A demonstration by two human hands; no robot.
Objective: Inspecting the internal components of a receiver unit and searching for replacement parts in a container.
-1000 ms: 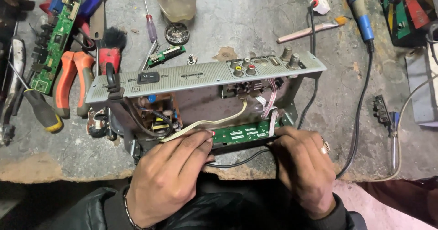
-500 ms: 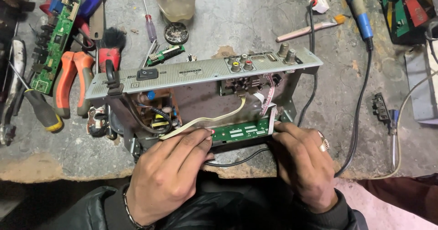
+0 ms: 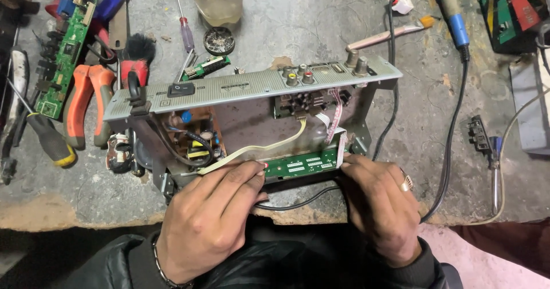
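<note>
I judge the step in hand to be seating the narrow green circuit board (image 3: 302,165) along the near edge of the open grey metal chassis (image 3: 252,85), which stands on the worn workbench (image 3: 321,20). My left hand (image 3: 209,223) pinches the board's left end, fingers curled. My right hand (image 3: 381,206) grips its right end, knuckles up. Next calls for even pressure at both ends.

I count two bare hands (image 3: 212,220), three green circuit boards (image 3: 301,166), one orange-handled pliers (image 3: 86,103), one blue-handled soldering iron (image 3: 450,11).
</note>
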